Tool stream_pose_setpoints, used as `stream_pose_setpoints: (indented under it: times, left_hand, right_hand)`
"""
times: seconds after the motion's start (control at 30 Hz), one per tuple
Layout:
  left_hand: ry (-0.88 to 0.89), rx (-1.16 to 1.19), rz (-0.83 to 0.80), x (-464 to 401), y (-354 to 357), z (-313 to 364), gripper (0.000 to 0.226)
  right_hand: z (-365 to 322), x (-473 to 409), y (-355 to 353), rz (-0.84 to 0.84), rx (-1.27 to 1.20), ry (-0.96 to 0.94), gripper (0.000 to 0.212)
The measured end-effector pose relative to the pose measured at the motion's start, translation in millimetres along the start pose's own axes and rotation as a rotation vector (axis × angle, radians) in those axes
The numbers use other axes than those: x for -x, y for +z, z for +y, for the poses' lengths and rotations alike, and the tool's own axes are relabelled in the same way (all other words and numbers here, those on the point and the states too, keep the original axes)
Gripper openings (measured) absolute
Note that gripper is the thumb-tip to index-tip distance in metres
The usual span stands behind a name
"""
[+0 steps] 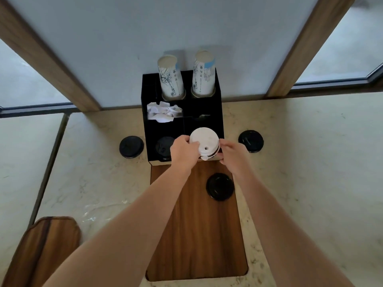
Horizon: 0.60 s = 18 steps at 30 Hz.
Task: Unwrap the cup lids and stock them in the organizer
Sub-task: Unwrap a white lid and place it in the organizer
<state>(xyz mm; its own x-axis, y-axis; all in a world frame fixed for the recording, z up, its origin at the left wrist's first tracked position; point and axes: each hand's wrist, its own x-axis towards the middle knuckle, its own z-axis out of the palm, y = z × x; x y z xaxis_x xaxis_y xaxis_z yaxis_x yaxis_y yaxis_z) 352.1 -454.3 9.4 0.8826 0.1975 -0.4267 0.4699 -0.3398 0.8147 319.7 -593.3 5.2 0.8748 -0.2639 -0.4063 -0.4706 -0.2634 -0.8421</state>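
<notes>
I hold the stack of white lids (204, 141) between both hands over the near right compartment of the black organizer (217, 112), so it can drop straight in. My left hand (183, 151) has its fingers curled on the stack's left rim; my right hand (231, 152) pinches the right edge, steadying it. Black lids (220, 186) lie loose on the counter (290, 162), presumably waiting for their own slot.

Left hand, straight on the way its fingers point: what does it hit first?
The left hand points right, its fingers already gripping the white lid stack it holds with the right hand. So the stack comes first, and past it likely the right hand's fingers; depth is unclear.
</notes>
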Motion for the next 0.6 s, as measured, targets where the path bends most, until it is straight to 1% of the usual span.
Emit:
stream_pose_setpoints:
  times: [0.03, 0.13, 0.2, 0.27, 0.37, 0.4, 0.47, 0.5, 0.6]
  left_hand:
    - [-0.015, -0.011, -0.02, -6.3, 2.6, 1.6, 0.008]
    - [-0.122, 0.026, -0.086, -23.6, 7.8, 5.8, 0.017]
    - [-0.219, 0.077, -0.101, -32.7, 12.8, 12.0, 0.036]
    - [-0.318, 0.174, -0.121, -35.2, 17.3, 23.0, 0.045]
    - [-0.427, 0.256, -0.158, -38.1, 20.0, 36.7, 0.046]
    - [-0.46, 0.269, -0.169, -39.0, 19.8, 38.0, 0.045]
    - [-0.512, 0.29, -0.172, -41.1, 20.0, 35.3, 0.046]
    - [-0.529, 0.304, -0.173, -41.8, 20.6, 33.3, 0.047]
    - [-0.531, 0.313, -0.169, -43.8, 20.8, 29.7, 0.051]
  right_hand:
    - [0.8, -5.9, -0.1, 0.006, -0.001, 0.001, 0.03]
    - [-1.6, -19.3, 2.3, -0.036, -0.034, 0.1, 0.043]
    - [-3.2, -23.8, 3.5, -0.075, -0.026, 0.154, 0.045]
    - [-4.1, -27.4, 7.1, -0.129, -0.001, 0.158, 0.042]
    - [-5.6, -34.1, 16.8, -0.194, 0.09, 0.169, 0.024]
    - [-5.1, -38.7, 20.3, -0.189, 0.112, 0.219, 0.023]
    - [-3.8, -44.8, 24.1, -0.149, 0.069, 0.374, 0.027]
    - [-2.7, -46.3, 25.5, -0.146, 0.053, 0.415, 0.028]
    - [-4.9, -47.6, 30.3, -0.126, 0.032, 0.401, 0.028]
